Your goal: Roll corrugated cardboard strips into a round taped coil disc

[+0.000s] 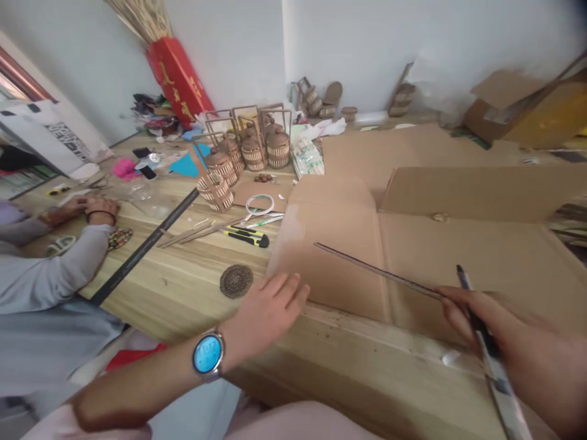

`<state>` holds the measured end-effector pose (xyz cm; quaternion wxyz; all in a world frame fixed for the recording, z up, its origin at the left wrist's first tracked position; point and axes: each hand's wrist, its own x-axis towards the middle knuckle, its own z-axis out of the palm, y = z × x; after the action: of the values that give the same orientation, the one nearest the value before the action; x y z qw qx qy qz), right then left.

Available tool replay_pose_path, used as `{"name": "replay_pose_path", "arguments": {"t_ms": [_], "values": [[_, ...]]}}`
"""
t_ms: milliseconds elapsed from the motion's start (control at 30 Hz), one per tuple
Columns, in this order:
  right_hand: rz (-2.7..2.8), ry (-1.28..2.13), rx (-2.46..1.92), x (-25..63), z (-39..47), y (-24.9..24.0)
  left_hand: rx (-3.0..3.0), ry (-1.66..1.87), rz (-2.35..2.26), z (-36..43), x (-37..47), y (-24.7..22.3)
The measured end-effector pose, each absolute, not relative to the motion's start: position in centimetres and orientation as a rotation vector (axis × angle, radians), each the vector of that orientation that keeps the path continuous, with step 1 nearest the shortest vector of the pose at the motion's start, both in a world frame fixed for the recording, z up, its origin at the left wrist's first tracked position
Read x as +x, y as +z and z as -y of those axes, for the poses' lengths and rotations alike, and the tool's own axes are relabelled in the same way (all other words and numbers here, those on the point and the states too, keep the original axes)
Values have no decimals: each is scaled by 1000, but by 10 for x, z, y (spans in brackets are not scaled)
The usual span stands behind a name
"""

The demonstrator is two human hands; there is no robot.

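Observation:
My right hand (518, 348) is closed, pinching one end of a thin dark strip (376, 269) that reaches left over a flattened cardboard sheet (334, 226). A slim tool (481, 336), black at the top and silvery lower down, also lies in that hand; its exact kind is unclear. With fingers stretched out and nothing in them, my left hand (275, 305) is at the near edge of the table, beside the cardboard's corner. A wristwatch (208, 355) is on that wrist. Left of its fingers lies a round, dark openwork disc (236, 281).
Behind the disc are a yellow-black utility knife (247, 236) and a white ring-shaped magnifier (259, 205). Several small handled baskets (252, 150) stand farther back. A long black bar (147, 247) crosses the left side, where another person's hands (92, 208) rest. Cardboard boxes (509, 101) stand back right.

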<state>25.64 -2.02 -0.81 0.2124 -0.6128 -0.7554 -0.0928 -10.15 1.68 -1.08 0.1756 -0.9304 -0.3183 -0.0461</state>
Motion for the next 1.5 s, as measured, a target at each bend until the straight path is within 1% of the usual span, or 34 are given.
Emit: {"name": "replay_pose_path", "arguments": {"t_ms": [100, 200, 267, 367, 433, 600, 667, 767, 900, 967, 1133, 1233, 1500], "values": [[2321, -445, -1478, 238, 7, -10, -2452, -178, 1404, -15, -125, -7], [2318, -555, -1381, 221, -3, -15, -2285, -129, 1710, -17, -145, -11], [2339, -495, -1356, 212, -7, -20, -2298, -127, 1793, -20, -155, -16], [2393, -306, -1365, 203, -9, -29, -2367, -133, 1850, -25, -166, -24], [2406, -242, -1363, 199, -8, -35, -2372, -132, 1853, -27, -171, -26], [2489, -274, -1160, 186, -7, -46, -2306, -182, 1684, -30, -168, -18], [2521, -254, -1117, 180, -9, -48, -2482, -221, 1535, -33, -159, -15], [2539, -129, -1120, 174, -16, -49, -2755, -231, 1344, -43, -145, -15], [2502, 28, -1084, 181, -22, -49, -2854, -180, 1357, -57, -139, -25], [2445, 65, -1122, 195, -18, -48, -2880, -181, 1365, -60, -142, -29], [2309, 58, -1377, 241, 7, -44, -2917, -235, 1377, -57, -143, -34], [2318, 14, -1385, 257, 16, -45, -2943, -233, 1364, -52, -140, -36], [2272, 33, -1445, 245, 20, -46, -3033, -285, 1326, -58, -150, -36]]}}
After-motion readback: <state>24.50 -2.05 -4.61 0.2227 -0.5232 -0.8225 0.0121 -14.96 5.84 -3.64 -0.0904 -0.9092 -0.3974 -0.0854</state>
